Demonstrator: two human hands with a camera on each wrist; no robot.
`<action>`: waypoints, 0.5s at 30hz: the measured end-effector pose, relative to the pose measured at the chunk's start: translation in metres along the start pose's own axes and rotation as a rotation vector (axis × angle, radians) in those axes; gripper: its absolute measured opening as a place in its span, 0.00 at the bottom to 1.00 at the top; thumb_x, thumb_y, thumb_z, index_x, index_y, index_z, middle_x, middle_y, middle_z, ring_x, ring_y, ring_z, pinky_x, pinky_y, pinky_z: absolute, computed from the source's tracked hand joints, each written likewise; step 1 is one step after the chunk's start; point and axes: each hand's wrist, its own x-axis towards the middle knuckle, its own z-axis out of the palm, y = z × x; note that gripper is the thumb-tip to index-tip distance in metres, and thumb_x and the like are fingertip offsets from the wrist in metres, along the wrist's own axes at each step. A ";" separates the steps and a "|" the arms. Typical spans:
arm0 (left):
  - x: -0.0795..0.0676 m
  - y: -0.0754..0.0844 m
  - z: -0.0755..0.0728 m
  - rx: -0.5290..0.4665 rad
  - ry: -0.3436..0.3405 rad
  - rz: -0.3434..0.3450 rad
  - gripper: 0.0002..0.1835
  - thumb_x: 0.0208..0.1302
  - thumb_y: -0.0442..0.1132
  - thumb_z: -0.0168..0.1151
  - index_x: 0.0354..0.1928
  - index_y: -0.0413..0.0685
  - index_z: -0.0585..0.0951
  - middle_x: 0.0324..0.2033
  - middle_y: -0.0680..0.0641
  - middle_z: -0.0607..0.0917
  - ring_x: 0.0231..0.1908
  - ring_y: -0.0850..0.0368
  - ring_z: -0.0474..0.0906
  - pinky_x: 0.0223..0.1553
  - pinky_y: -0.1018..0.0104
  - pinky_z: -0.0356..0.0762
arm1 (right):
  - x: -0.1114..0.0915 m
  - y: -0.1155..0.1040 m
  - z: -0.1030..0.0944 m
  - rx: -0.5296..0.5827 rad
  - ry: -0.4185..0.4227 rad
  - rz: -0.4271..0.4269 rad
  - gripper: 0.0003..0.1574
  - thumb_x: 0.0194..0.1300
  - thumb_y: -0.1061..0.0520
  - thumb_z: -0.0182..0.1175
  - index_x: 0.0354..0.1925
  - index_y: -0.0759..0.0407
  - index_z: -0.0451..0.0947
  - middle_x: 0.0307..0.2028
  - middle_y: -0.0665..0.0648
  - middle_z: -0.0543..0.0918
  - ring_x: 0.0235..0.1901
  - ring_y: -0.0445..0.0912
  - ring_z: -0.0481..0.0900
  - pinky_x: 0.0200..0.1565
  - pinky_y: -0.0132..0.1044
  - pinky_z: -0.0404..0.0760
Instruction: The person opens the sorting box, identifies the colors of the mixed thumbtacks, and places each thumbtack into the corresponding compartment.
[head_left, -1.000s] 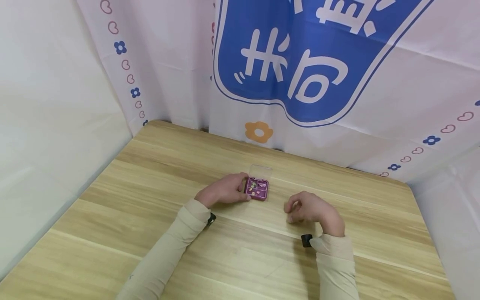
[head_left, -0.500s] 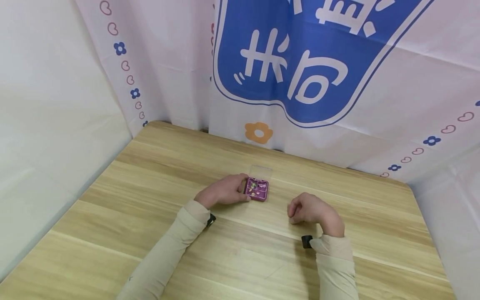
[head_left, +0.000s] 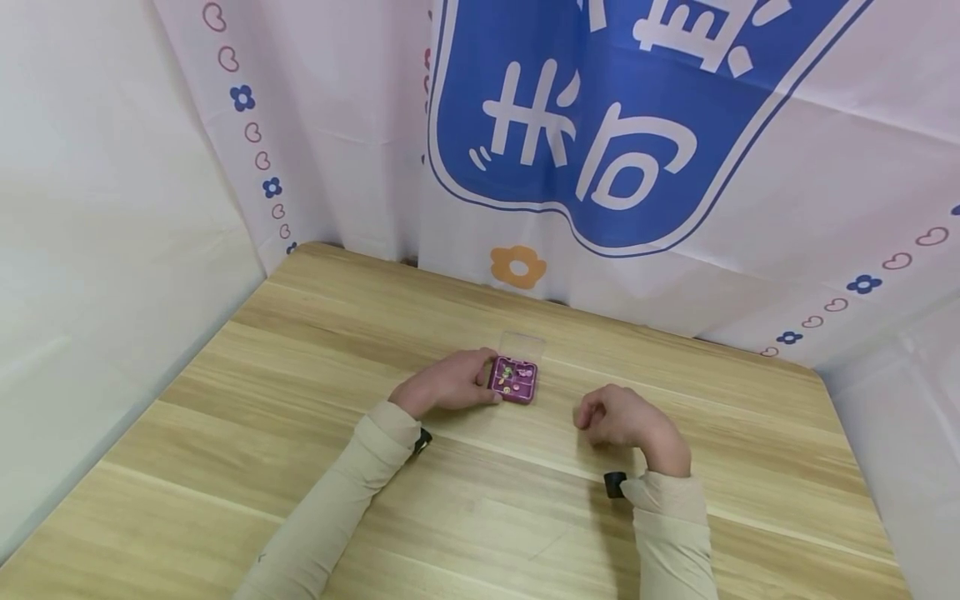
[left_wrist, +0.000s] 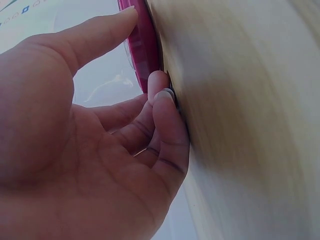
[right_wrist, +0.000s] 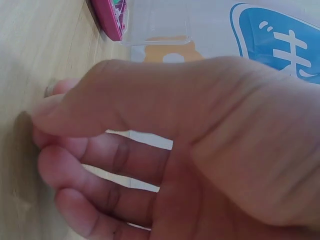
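Note:
A small purple compartment box [head_left: 514, 380] lies on the table with its clear lid [head_left: 522, 343] tipped back. Tiny green, yellow and pink pieces are inside. My left hand [head_left: 447, 381] holds the box along its left side, thumb near the front corner and index finger near the back one. In the left wrist view the thumb presses the box's magenta side [left_wrist: 145, 45], the other fingers curled by the tabletop. To the right of the box, my right hand [head_left: 622, 417] has its thumb and index fingertip together just at the table surface. Anything tiny between them is hidden.
The wood-grain table [head_left: 480, 517] runs back to a white curtain with a blue sign print [head_left: 555, 183] and an orange flower [head_left: 518, 267]. A pale sheet [head_left: 112, 208] closes off the left side. Black straps [head_left: 615, 484] sit at the wrists.
My right hand's thumb and index finger, parted a second ago, have come together and shifted slightly right; the fingertips are now blurred. The left hand and the box stay put.

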 end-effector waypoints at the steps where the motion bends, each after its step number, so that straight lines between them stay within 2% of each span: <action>1: 0.000 0.000 0.000 0.000 0.000 -0.002 0.42 0.70 0.49 0.70 0.79 0.42 0.64 0.38 0.49 0.82 0.39 0.55 0.78 0.49 0.60 0.80 | 0.000 0.000 0.000 0.001 0.007 -0.002 0.14 0.54 0.72 0.66 0.36 0.57 0.86 0.28 0.54 0.82 0.30 0.45 0.75 0.34 0.36 0.75; 7: -0.001 0.001 0.000 -0.008 0.003 -0.001 0.42 0.70 0.49 0.70 0.79 0.42 0.64 0.37 0.49 0.81 0.37 0.55 0.77 0.46 0.61 0.79 | 0.005 0.000 0.000 -0.038 0.095 -0.055 0.10 0.62 0.69 0.65 0.34 0.57 0.88 0.31 0.54 0.86 0.31 0.44 0.77 0.34 0.36 0.76; 15: -0.001 0.001 0.000 -0.009 0.001 0.005 0.42 0.69 0.48 0.70 0.79 0.41 0.64 0.36 0.49 0.81 0.37 0.55 0.77 0.46 0.61 0.79 | 0.012 -0.004 -0.002 -0.014 0.351 -0.135 0.04 0.69 0.64 0.65 0.40 0.61 0.87 0.36 0.56 0.89 0.38 0.46 0.85 0.46 0.44 0.85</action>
